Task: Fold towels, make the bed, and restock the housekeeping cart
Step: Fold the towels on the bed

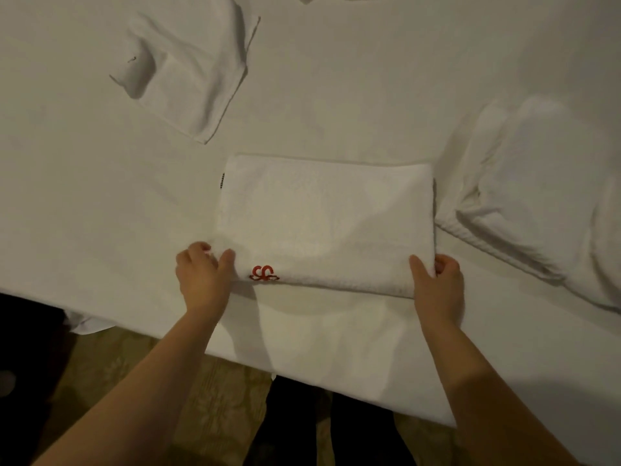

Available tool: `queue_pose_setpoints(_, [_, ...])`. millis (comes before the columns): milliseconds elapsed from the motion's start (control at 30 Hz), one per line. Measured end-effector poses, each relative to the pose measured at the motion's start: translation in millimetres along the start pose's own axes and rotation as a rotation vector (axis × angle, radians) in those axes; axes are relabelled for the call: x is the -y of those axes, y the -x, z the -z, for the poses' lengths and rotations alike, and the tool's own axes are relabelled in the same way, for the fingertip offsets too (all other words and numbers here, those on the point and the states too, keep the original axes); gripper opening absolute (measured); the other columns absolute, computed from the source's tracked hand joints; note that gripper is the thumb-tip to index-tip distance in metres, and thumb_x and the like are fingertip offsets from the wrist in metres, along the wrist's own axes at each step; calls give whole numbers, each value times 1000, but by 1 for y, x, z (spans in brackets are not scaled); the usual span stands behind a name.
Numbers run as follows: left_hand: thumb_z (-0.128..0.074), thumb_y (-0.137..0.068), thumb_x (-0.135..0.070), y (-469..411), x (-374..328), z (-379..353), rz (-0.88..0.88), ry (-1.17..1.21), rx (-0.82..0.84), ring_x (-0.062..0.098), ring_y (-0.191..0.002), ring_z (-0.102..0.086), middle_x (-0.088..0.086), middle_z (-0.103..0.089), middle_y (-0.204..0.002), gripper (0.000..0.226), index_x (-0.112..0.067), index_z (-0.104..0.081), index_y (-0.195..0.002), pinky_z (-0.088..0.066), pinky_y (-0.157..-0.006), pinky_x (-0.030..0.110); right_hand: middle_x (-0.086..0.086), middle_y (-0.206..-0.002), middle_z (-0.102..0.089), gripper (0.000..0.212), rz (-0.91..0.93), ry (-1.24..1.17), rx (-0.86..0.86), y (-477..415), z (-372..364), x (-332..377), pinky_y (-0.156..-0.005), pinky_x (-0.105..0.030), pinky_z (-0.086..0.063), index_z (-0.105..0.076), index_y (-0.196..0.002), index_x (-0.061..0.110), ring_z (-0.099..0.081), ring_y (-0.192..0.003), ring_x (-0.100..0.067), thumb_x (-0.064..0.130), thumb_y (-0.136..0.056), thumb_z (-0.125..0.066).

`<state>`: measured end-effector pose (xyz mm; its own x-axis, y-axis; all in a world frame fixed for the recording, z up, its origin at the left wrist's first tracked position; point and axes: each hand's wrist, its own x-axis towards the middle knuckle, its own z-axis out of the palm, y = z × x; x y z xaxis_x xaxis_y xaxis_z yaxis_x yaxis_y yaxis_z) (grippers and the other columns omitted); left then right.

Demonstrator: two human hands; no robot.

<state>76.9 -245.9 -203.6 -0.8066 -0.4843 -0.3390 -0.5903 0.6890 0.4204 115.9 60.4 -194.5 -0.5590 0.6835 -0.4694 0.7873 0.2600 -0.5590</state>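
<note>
Towels [322, 223]: three, perhaps four

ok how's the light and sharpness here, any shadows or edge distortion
Head view: dim, warm light, no glare; the left hand and right hand holding the folded towel throw soft shadows on the sheet; the red logo is fairly sharp, the crumpled towel at right softer; forearms splay wide toward the corners.
</note>
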Motion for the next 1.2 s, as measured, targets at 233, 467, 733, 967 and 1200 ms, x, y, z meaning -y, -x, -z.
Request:
queue_pose_setpoints(233, [-5, -85, -54, 47, -34, -45, -721, -403, 396, 29, -144, -20, 11, -23, -156, 77, -18, -30, -148, -15, -114, 48, -14, -110, -65, 38, -116, -289, 555, -12, 30, 66, -68, -27, -50, -58, -120, 0, -63, -88, -21, 14, -86, -64])
queue_pose_setpoints(467, [-15, -97, -39, 54, -40, -38, -576, -615, 580, 37, -141, -20, 20, -34, -148, 60, -8, -33, -145, -9, -115, 52, 2, -77, -60, 15, 309, -86, 738, 81, -66, 150, -55, -14, -47, -55, -93, 14, -59, -66, -12, 14, -82, -65])
queue_pose_setpoints(733, [-48, -81, -15, 48, 22, -16, -716, -315, 370, 30, -103, -64, 15, -69, -106, 33, -2, -71, -102, -41, -98, 42, -10, -115, -58, 31, 486, 279, 636, 123, -188, 149, -85, -34, -45, -47, -114, 11, -57, -103, -31, 29, -89, -52])
queue_pose_setpoints(967, [-45, -81, -17, 21, 32, 13, -850, -63, 48, 28, -68, -55, 10, -63, -78, 23, -5, -65, -85, -34, -62, 31, -1, -107, -64, 25, 589, 139, 498, 96, -160, 148, -90, -32, -43, -59, -107, 20, -57, -98, -18, 38, -95, -48])
queue_pose_setpoints(1200, [-53, -90, -37, 0, -22, 23, -223, -20, -77, 37, -118, -44, 20, -45, -134, 49, -13, -45, -133, -40, -93, 45, -3, -155, -20, 66, 533, 290, 177, 77, -134, 88, -114, -38, -18, -32, -146, 26, -22, -139, -26, 33, -88, -62])
